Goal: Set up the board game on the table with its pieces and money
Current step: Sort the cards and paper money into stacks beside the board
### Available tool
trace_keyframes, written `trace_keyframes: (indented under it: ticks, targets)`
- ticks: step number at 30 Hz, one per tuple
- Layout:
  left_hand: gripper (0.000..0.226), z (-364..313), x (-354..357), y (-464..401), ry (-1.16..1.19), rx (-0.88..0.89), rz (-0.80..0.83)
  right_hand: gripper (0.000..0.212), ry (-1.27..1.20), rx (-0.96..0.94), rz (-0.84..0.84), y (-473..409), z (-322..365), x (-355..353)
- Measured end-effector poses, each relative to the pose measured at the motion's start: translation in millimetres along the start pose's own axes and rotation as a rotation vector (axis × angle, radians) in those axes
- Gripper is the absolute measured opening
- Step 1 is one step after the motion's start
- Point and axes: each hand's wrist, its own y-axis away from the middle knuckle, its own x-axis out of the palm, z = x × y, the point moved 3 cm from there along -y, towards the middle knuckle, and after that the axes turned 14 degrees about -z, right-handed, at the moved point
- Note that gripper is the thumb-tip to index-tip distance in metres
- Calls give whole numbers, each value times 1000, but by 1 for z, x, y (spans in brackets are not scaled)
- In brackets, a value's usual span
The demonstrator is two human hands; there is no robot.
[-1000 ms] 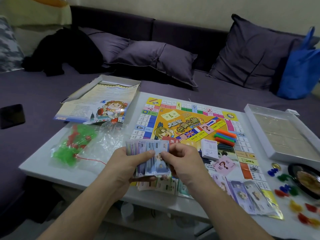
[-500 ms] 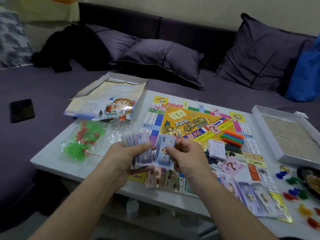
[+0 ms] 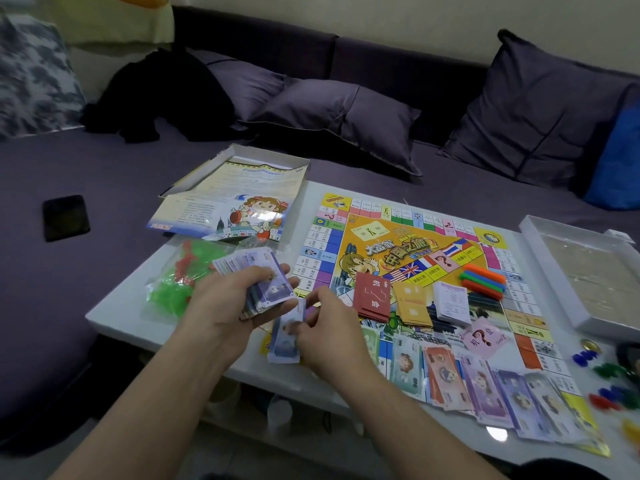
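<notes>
Head view: sorting play money, part done.
Left hand (image 3: pixel 239 299): grips the fanned stack of notes (image 3: pixel 252 271) over the bench's (image 3: pixel 114 313) near-left edge.
Right hand (image 3: pixel 329 334): pinches a blue note (image 3: pixel 284 341), laying it on the blue pile at the game board's (image 3: pixel 408 258) near-left corner.
Next move: likely peel another note and match it to its pile.
Sorted piles (image 3: pixel 450 375): row along the board's near edge, close to the drop.
Open room: little; bare strip near left.
</notes>
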Motion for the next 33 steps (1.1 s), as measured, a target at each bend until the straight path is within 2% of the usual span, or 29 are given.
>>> trace_keyframes:
  ticks: [4, 7, 9, 11, 14, 16, 21, 24, 33]
  targets:
    - [29, -3, 1, 2, -13, 26, 28, 34, 315, -217, -90, 9, 7, 3]
    - [25, -1, 2, 5, -38, 26, 38, 41, 372, -296, -119, 10, 8, -1]
    - [26, 0, 2, 5, -47, 18, 26, 31, 283, -253, -142, 5, 6, -8]
    - [30, 0, 2, 7, -67, 20, 24, 10, 45, -150, -158, -1, 5, -18]
    - [27, 3, 9, 16, -132, 33, 70, 13, -479, 131, -38, -8, 5, -37]
    - [29, 9, 15, 24, -183, 34, 121, 16, -634, 192, 44, -8, 5, -47]
    - [36, 19, 29, 32, -217, -1, 204, 11, -542, 61, -57, -13, -9, -63]
    - [29, 22, 35, 35, -195, -47, 231, 13, -560, 85, -108, -14, -21, -75]
    - [37, 50, 56, 50, -277, 14, 209, 18, -535, 67, -139, -6, -49, -104]
